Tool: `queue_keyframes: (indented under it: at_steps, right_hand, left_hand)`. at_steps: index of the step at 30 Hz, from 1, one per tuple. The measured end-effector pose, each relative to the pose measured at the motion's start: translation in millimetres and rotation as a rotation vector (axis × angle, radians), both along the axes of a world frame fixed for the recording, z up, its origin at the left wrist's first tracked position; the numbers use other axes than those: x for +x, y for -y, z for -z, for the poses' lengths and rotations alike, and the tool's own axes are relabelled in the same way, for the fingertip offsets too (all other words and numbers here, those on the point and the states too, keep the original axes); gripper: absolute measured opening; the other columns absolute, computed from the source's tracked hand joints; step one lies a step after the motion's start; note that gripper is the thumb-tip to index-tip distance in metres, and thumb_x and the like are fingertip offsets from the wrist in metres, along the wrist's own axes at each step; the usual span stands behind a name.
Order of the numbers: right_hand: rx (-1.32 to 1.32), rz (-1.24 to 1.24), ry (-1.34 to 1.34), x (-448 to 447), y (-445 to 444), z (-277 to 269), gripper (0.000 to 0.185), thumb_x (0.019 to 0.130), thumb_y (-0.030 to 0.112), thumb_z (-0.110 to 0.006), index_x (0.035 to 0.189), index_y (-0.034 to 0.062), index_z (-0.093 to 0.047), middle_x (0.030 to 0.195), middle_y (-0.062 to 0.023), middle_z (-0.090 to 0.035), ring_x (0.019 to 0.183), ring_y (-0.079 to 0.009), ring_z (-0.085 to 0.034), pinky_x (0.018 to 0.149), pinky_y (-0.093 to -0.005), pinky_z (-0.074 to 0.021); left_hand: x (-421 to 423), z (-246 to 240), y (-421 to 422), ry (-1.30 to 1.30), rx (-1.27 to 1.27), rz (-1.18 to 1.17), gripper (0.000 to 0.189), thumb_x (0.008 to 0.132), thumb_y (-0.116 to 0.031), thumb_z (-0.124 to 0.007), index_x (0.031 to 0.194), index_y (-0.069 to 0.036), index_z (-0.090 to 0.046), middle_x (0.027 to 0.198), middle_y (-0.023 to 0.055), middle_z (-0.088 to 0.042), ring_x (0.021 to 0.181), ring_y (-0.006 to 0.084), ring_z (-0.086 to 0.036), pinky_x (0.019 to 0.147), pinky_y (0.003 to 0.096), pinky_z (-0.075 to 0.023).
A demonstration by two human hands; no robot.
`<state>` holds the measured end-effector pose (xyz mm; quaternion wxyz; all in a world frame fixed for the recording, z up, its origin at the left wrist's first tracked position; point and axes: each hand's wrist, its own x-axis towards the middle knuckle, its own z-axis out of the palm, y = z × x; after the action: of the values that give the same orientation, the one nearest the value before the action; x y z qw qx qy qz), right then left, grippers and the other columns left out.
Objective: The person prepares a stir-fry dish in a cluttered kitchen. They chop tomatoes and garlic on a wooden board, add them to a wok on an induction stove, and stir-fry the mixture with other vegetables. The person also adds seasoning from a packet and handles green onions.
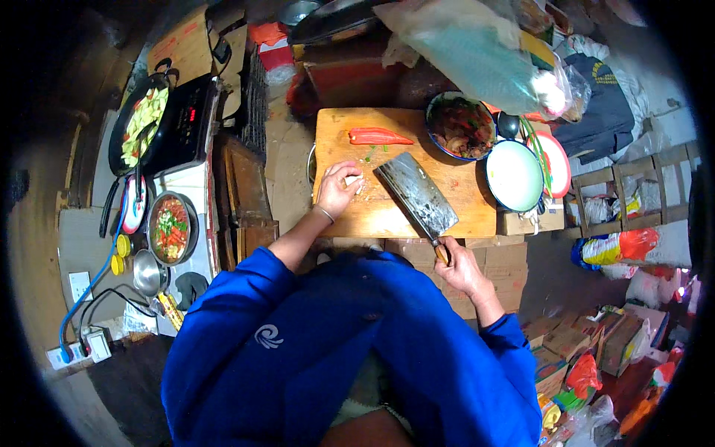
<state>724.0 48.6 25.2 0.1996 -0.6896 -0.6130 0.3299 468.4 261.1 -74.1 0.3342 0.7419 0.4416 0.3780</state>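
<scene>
My right hand (461, 267) grips the wooden handle of a cleaver (416, 190), whose broad dark-stained blade lies slanted over the wooden cutting board (385, 223). At the board's left side, my left hand (337, 190) pinches a small whitish piece of food (352, 180), possibly garlic; the fingers partly cover it. Small pale bits are scattered on the wood by the fingertips. Beyond the blade lie red chili peppers (380, 136), side by side, with a few green scraps (370, 153) just in front of them.
A bowl of dark cooked food (459, 131) overlaps the board's far right corner, beside a white enamel bowl (514, 176). On the left, a wok of pale green slices (144, 125) sits on an induction cooker (187, 123), near a metal bowl of chopped vegetables (170, 229). A plastic bag (475, 61) hangs beyond.
</scene>
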Motion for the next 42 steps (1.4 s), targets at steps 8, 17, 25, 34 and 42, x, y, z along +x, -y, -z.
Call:
queue_keyframes:
  at_steps: [8, 17, 25, 34, 42]
  right_hand:
    - [0.284, -0.043, 0.042, -79.4, -26.9, -1.4, 0.037, 0.086, 0.022, -0.063, 0.115, 0.0025, -0.049, 0.092, -0.0232, -0.064, 0.079, -0.0411, -0.063, 0.065, -0.0470, -0.0514]
    - [0.098, -0.123, 0.237, -89.1, -16.6, 52.9, 0.028, 0.092, 0.028, -0.052, 0.098, 0.0001, -0.050, 0.071, -0.0252, -0.062, 0.065, -0.0433, -0.062, 0.059, -0.0509, -0.0494]
    - [0.279, -0.013, 0.152, -109.3, -29.4, -9.8, 0.023, 0.088, 0.022, -0.061, 0.093, 0.0016, -0.050, 0.073, -0.0224, -0.061, 0.064, -0.0404, -0.061, 0.056, -0.0472, -0.0487]
    - [0.009, -0.029, 0.187, -105.5, -16.9, 36.2, 0.024, 0.086, 0.019, -0.060, 0.095, -0.0010, -0.050, 0.075, -0.0266, -0.061, 0.068, -0.0455, -0.060, 0.057, -0.0519, -0.0460]
    - [0.062, 0.025, 0.215, -108.4, -16.1, 37.7, 0.026, 0.087, 0.021, -0.056, 0.098, -0.0017, -0.049, 0.074, -0.0292, -0.061, 0.068, -0.0460, -0.061, 0.062, -0.0539, -0.0484]
  left_hand:
    - [-46.1, 25.1, -8.1, 0.679, -0.024, -0.208, 0.010, 0.094, -0.006, -0.054, 0.100, -0.001, -0.060, 0.092, 0.0046, -0.063, 0.086, 0.0121, -0.058, 0.084, 0.0249, -0.0450]
    - [-83.6, 86.5, -14.5, 0.598, -0.327, -0.428, 0.007, 0.093, -0.004, -0.053, 0.095, 0.000, -0.059, 0.091, 0.0041, -0.062, 0.086, 0.0120, -0.057, 0.084, 0.0249, -0.0446]
    - [-92.4, 90.4, -4.3, 0.594, -0.342, -0.423, 0.005, 0.091, 0.000, -0.054, 0.093, 0.000, -0.059, 0.090, 0.0048, -0.062, 0.085, 0.0128, -0.058, 0.083, 0.0254, -0.0457]
    - [-107.9, 91.0, -4.3, 0.900, -0.385, -0.314, 0.006, 0.090, 0.001, -0.054, 0.093, 0.000, -0.059, 0.088, 0.0049, -0.063, 0.085, 0.0130, -0.059, 0.083, 0.0257, -0.0467]
    - [-106.1, 90.4, -2.2, 0.802, -0.411, -0.336, 0.006, 0.090, 0.001, -0.055, 0.093, 0.000, -0.059, 0.088, 0.0041, -0.063, 0.083, 0.0122, -0.059, 0.082, 0.0244, -0.0462]
